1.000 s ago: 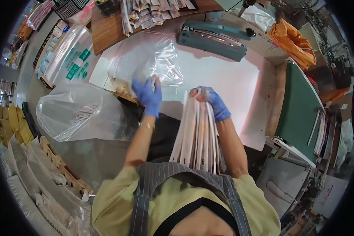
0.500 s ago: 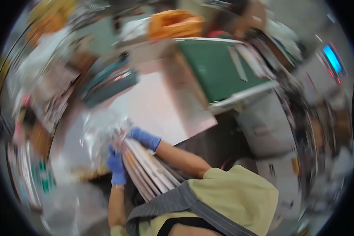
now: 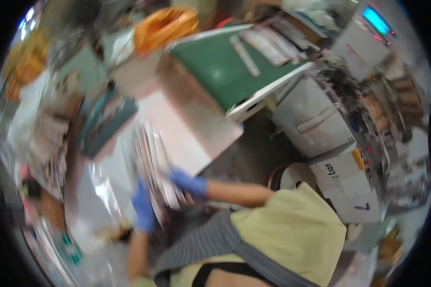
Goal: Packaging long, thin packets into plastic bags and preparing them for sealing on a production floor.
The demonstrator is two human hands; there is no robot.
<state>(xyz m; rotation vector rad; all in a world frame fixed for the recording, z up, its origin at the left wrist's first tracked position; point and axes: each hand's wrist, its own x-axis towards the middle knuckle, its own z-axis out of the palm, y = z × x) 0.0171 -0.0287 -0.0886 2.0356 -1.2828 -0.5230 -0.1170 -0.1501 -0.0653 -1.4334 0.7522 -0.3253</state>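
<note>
Swinging right since the earlier frame, the view blurred everything. Both gloved hands stayed clamped on the stack of flat packets (image 3: 154, 167) over the pale table (image 3: 187, 129): left hand (image 3: 142, 206) below, right hand (image 3: 187, 182) beside. Green conveyor (image 3: 220, 67) lay beyond.

The scene is evenly and brightly lit, though no lamp can be made out. Strong motion blur is spread over the whole frame, heaviest at the left and lower left, where shapes are smeared into streaks. Glare is caught on clear plastic film (image 3: 100, 179) at the left. The green surface (image 3: 220, 67) in the upper middle is rendered somewhat sharper. Straight edges are bent toward the rim, and the corners are cut off in black by the fisheye circle.
</note>
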